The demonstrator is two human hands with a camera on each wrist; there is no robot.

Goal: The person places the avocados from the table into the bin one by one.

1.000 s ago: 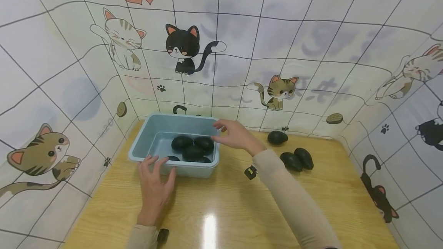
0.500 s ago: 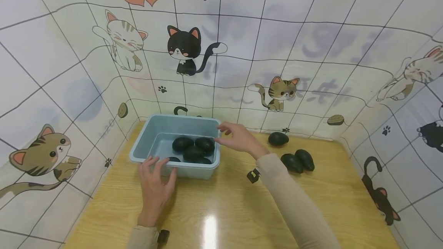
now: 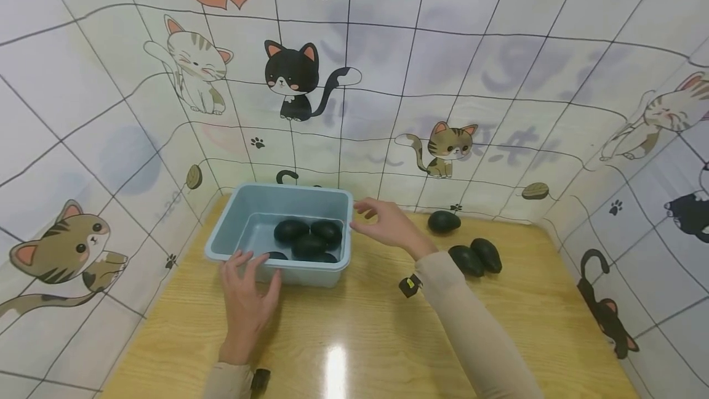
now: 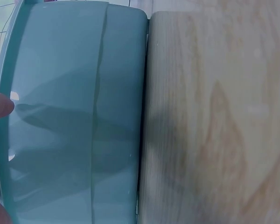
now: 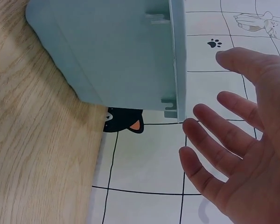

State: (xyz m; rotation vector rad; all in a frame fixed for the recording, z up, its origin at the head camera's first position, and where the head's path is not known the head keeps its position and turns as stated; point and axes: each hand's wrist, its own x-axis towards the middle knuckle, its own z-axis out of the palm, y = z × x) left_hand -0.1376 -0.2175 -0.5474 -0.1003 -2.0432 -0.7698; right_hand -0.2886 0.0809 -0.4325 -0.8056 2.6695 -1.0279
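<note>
A light blue plastic bin [image 3: 310, 274] stands on the wooden table near the back wall, with several dark green avocados [image 3: 309, 245] inside. My left hand [image 3: 247, 297] is at its front rim, fingers spread and loosely bent; the left wrist view shows a fingertip [image 4: 3, 105] overlapping that rim. Just off the bin's right side is my right hand [image 3: 388, 224], holding nothing. In the right wrist view its fingers are apart and relaxed beside the rim, with a gap between. The bin's front wall hides part of the nearest avocados.
On the table [image 3: 382, 337] to the right lie one avocado [image 3: 444, 221] near the wall and a pair, one of them an avocado [image 3: 486, 255] touching its neighbour. A cat-printed tiled covering [image 3: 376, 79] encloses the back and both sides. Each sleeve carries a small black wrist device [image 3: 410, 286].
My right hand has drawn back to the right, from over the bin's right rim to just outside it. The left hand and the avocados stay where they were.
</note>
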